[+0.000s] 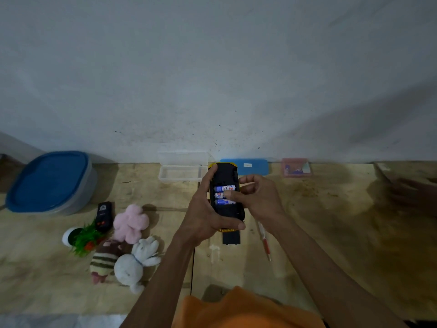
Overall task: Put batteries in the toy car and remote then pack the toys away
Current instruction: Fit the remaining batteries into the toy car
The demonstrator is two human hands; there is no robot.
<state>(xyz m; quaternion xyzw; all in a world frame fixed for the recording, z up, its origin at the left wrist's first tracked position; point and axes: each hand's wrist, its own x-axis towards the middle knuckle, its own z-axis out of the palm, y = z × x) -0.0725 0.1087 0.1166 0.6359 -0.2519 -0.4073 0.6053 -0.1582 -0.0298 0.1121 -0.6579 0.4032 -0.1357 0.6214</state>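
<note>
Three batteries in upturned toy car; left hand grips car, right hand fingertip pressing, partly covering middle battery.

two bare forearms reach up from the bottom edge, uncovered from wrist to elbow, with no sleeve showing on either. the left hand and right hand wear no gloves; rings or a watch cannot be made out. at the bottom centre lies a fold of plain orange garment, without print.
</note>
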